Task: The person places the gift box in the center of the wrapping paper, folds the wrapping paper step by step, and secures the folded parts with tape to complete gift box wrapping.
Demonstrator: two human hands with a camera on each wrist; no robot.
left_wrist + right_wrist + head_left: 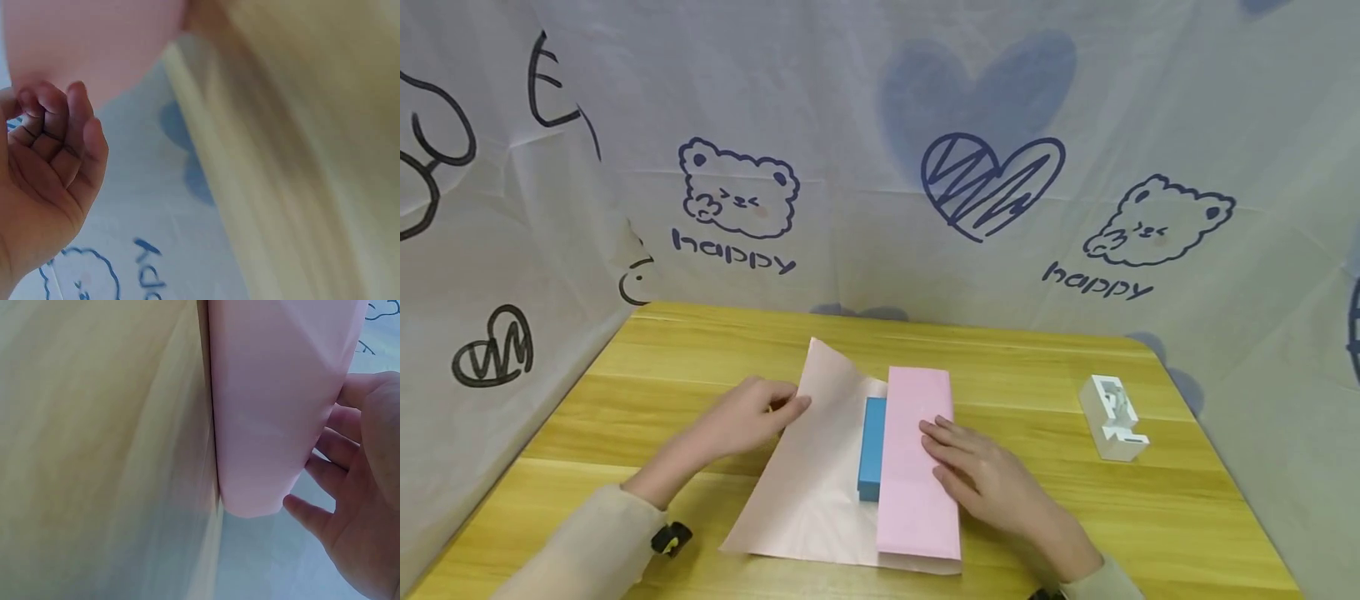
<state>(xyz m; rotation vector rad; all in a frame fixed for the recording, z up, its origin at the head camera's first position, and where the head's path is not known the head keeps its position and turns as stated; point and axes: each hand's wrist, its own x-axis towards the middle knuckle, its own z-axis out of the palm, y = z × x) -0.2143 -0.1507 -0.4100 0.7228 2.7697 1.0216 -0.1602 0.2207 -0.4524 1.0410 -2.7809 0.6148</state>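
Note:
A blue box (872,450) lies on a sheet of pink wrapping paper (820,500) on the table. The paper's right part is folded over the box, covering much of it and leaving a blue strip showing. My left hand (752,418) pinches the paper's left edge between thumb and fingers, and that side is lifted off the table. In the left wrist view the fingertips (47,94) curl at the paper's edge. My right hand (988,475) rests its extended fingers on the folded pink flap (269,412), along its right side.
A white tape dispenser (1112,421) stands on the wooden table (1037,375) at the right. A light cloth (850,208) printed with bears and hearts hangs behind the table and along its sides.

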